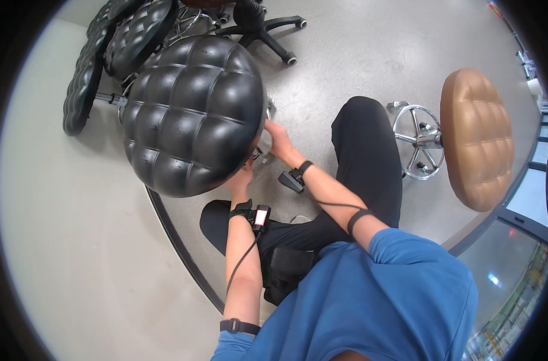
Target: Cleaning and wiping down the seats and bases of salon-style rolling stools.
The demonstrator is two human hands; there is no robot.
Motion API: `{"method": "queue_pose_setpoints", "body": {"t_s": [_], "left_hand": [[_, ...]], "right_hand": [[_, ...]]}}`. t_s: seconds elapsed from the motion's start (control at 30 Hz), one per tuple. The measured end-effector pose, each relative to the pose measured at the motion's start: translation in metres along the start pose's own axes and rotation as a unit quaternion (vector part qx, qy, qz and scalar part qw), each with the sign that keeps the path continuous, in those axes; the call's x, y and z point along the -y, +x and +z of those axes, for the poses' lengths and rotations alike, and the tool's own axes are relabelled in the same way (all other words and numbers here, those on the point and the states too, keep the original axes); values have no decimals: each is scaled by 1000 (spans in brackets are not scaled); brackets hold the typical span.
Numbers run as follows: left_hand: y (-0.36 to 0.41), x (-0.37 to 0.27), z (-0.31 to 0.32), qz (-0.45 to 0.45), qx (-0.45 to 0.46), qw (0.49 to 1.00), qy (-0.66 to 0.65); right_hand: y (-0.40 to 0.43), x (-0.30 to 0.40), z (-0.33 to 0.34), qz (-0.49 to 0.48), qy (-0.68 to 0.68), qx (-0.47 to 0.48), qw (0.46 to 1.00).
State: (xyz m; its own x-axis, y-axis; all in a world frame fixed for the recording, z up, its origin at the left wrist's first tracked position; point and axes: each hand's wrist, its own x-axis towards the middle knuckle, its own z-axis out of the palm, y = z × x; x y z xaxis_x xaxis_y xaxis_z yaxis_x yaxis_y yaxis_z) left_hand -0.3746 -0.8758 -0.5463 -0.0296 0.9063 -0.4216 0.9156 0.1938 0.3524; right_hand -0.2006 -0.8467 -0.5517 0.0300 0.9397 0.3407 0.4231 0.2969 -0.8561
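Note:
A round black quilted stool seat (195, 115) stands tilted before me at the left. My left hand (241, 178) is at the seat's lower right edge, with its fingers partly hidden behind the seat; whether it grips anything cannot be told. My right hand (277, 139) is closed around a grey cloth or pad (265, 142) beside the seat's right edge. The stool's chrome parts show only in part near that hand.
More black quilted stool seats (140, 40) crowd the upper left by the pale wall (75, 216). A black five-star chair base (274, 34) on casters stands beyond. A tan quilted stool (477, 140) with a chrome foot ring (418, 142) is at my right.

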Motion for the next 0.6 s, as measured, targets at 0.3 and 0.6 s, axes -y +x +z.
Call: {"method": "queue_pose_setpoints", "body": {"t_s": [0.3, 0.6], "left_hand": [[11, -3, -11, -7, 23, 999, -37], [15, -3, -6, -7, 31, 998, -60]], "right_hand": [[-40, -22, 1, 141, 170, -95, 971], [-60, -56, 30, 211, 193, -7, 958]]}}
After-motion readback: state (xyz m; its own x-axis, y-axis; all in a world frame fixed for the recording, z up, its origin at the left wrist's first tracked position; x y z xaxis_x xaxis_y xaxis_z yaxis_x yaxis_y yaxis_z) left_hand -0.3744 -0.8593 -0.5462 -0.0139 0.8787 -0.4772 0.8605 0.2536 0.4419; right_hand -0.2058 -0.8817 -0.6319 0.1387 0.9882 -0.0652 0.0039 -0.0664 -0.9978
